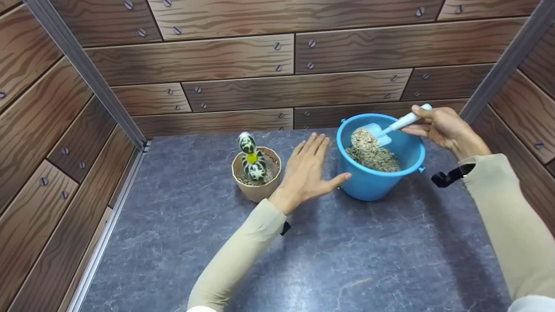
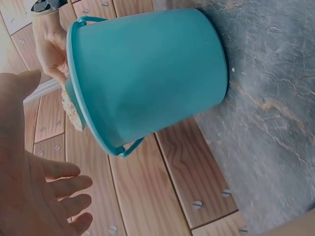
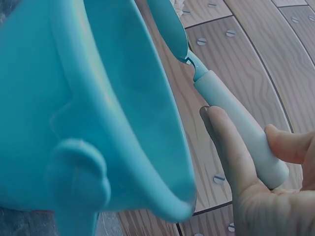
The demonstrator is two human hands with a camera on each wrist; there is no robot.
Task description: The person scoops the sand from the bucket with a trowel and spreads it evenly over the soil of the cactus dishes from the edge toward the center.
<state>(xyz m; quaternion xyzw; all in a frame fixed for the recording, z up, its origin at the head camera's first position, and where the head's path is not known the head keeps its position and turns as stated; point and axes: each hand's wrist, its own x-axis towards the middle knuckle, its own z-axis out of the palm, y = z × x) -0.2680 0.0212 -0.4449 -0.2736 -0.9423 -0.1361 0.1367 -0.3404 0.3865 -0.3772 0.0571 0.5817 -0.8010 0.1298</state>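
One blue bucket [image 1: 368,184] holds grit [image 1: 376,159], one pot [image 1: 258,192] a cactus [image 1: 254,168].

Sky-blue bucket [image 1: 368,185], white-handled, pale-blue-bladed trowel [image 1: 398,125], speckled tan grit [image 1: 376,160], green-and-white mottled cactus [image 1: 254,170] (one bright yellow spot [image 1: 252,157]), beige flowerpot [image 1: 255,190], marbled slate-grey tabletop [image 1: 173,225], brown wood-grain walls [image 1: 234,56]

A plain, pale khaki fabric left sleeve [image 1: 243,251] and matching right sleeve [image 1: 498,212] cover the forearms, softly creased. White left cloth [image 1: 202,309] and white right cloth [image 1: 534,304] show at their elbow ends. 2 black wrist pieces appear: a small left mount [image 1: 285,228] and an angular right mount [image 1: 448,177]. The left hand [image 1: 307,173] and right hand [image 1: 448,130] are gloveless.
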